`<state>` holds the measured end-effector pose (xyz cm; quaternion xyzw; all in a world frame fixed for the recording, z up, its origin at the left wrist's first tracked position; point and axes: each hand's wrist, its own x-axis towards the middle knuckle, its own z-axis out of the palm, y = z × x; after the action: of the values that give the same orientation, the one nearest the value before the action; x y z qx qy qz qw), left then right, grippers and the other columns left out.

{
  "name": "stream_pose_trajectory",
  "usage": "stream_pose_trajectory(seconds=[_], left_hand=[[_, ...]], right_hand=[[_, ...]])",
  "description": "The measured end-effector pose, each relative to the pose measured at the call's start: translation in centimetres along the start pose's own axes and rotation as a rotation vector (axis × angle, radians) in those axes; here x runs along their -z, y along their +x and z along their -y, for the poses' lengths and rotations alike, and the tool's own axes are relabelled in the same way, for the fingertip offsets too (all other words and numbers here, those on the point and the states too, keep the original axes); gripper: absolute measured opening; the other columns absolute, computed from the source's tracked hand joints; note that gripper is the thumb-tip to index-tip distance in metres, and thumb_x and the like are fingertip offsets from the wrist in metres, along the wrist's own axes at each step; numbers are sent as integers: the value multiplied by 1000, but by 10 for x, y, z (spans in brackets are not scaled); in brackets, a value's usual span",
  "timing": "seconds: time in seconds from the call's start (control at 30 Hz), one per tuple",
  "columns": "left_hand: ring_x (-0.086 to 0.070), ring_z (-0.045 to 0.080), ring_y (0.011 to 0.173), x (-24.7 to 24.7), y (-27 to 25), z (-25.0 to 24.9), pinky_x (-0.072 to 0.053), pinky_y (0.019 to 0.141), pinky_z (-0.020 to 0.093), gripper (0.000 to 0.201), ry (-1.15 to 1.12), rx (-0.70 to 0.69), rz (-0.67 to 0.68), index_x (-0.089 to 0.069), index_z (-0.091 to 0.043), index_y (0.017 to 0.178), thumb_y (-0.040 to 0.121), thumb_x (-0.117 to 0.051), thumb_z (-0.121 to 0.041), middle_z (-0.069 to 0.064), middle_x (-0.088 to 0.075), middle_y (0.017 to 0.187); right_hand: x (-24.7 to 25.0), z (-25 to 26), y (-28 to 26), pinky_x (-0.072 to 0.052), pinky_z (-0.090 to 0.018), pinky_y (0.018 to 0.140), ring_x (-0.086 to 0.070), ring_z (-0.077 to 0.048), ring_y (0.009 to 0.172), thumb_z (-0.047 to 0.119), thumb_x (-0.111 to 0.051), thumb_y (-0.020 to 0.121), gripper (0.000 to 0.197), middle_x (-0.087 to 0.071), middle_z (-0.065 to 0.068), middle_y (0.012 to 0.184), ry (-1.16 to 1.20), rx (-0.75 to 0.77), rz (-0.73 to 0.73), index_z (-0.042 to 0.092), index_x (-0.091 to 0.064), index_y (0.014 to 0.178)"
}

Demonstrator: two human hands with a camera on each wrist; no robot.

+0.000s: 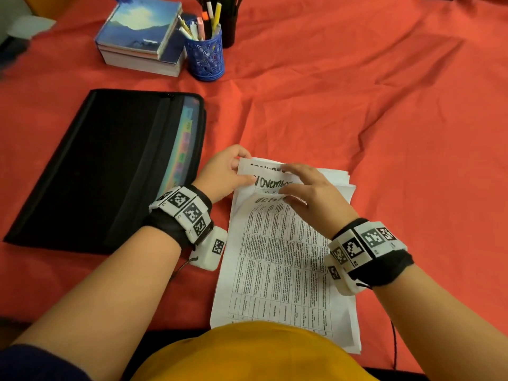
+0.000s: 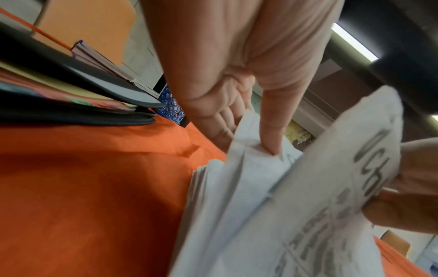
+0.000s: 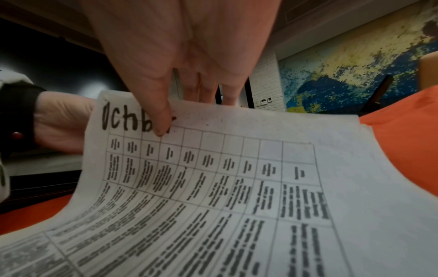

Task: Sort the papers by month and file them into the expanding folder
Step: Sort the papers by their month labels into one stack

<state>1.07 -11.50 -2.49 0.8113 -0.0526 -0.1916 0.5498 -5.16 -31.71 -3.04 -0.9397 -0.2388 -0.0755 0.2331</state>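
On the orange-clothed counter (image 1: 384,105), beside the black zippered expanding folder (image 1: 104,166), both hands fan the white printed paper stack (image 1: 286,257): left hand (image 1: 224,176) fingers pinching the November sheet, right hand (image 1: 313,193) fingers clamping the October sheet's top edge, apparently to read months.

Both hands fan the paper stack's (image 1: 286,259) far edge — left hand (image 1: 222,174), right hand (image 1: 316,196) — black expanding folder (image 1: 104,166) beside the left wrist

Two hands (image 1: 225,174), one folder (image 1: 104,166), one paper stack (image 1: 286,257) — two books (image 1: 140,37).
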Motion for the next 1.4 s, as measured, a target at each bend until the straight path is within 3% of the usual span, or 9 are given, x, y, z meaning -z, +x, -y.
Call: stream_pose_trajectory(seconds=[0.3, 0.5, 0.67, 0.8, 0.9, 0.97, 1.03, 1.13, 1.4], left_hand=[[-63, 16, 96, -1, 0, 12, -52, 74, 20, 35, -58, 61, -39, -58, -7, 113, 80, -68, 1, 11, -67, 108], [-66, 16, 92, 3, -4, 17, -56, 77, 28, 38, -141, 133, 45, -56, -5, 120, 85, -57, 9, 8, -68, 107], [-67, 15, 93, 2, -8, 13, -55, 82, 28, 36, -153, 88, 124, -61, -5, 117, 83, -62, 6, 5, -69, 105], [-67, 26, 95, 3, -10, 18, -56, 82, 43, 18, 178, 123, 208, -66, 3, 101, 85, -62, -1, 14, -69, 104], [-64, 27, 80, 9, -7, 18, -54, 75, 53, 19, 222, 77, -9, -61, 11, 91, 88, -57, -7, 22, -67, 90], [-62, 15, 83, 19, -4, 8, -54, 85, 32, 18, 142, 6, -163, -63, 4, 101, 90, -54, -6, 15, -67, 99], [-60, 7, 90, 36, 0, -6, -49, 85, 14, 26, 14, -19, -296, -61, -4, 115, 93, -50, -4, 5, -64, 109], [-60, 16, 103, 73, 1, -17, -48, 92, 31, 29, -30, -44, -512, -58, -6, 120, 93, -49, -7, 8, -64, 116], [-57, 8, 99, 169, -39, -19, -44, 79, 16, 29, 23, -28, -878, -58, -10, 117, 91, -49, -16, 4, -62, 122]], right_hand=[[5, 11, -4, -53, -36, 65, -64, -27, 70, -1, -63, 75, 16, -69, -5, 77, 18, 74, 2, 8, -71, 85], [12, 16, -9, -51, -36, 74, -63, -26, 86, 1, -61, 84, 47, -67, -6, 94, 118, -184, 53, 9, -48, 128], [10, 7, -1, -45, -40, 87, -54, -35, 102, 16, -59, 80, 12, -63, -14, 104, -46, 13, -43, 10, -70, 81], [12, 3, 0, -45, -40, 90, -58, -33, 104, 19, -57, 81, 14, -64, -13, 108, 13, 39, 84, 11, -67, 77], [14, 3, 2, -52, -35, 68, -64, -27, 74, 14, -52, 84, 14, -68, -6, 79, 65, 28, 148, 7, -64, 83], [15, 0, 6, -47, -31, 64, -63, -27, 68, 8, -56, 84, 10, -67, -8, 75, 44, -5, 179, 3, -63, 90], [16, -3, 16, -47, -34, 64, -63, -31, 73, 8, -55, 88, 13, -67, -12, 82, 15, -34, 245, 1, -61, 98], [18, -4, 35, -48, -33, 70, -62, -27, 86, 14, -52, 93, 22, -66, -9, 103, 0, -210, 388, 7, -51, 114], [27, -41, 32, -44, -29, 84, -57, -26, 104, 13, -63, 85, 45, -60, -11, 119, -52, -539, 550, 12, -47, 127]])
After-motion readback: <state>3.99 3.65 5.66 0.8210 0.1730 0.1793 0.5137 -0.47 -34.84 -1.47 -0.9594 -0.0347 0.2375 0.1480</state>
